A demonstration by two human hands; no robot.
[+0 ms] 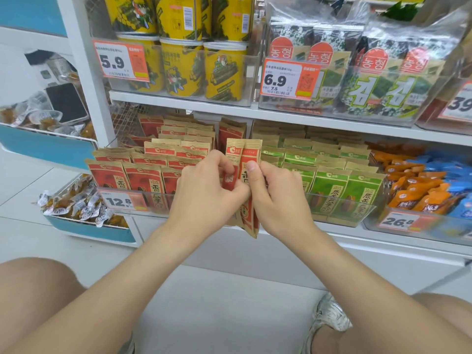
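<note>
Red-and-kraft paper seed packets (251, 155) | our left hand (204, 192) and right hand (279, 200) both pinch them | risk, we judge: lower ends (splayed unevenly) let one slip free.

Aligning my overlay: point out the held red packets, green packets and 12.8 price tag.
held red packets (251, 153), head view, top of right packet.
green packets (329, 186), head view, front-row packet's face.
12.8 price tag (118, 201), head view, its digits.
</note>
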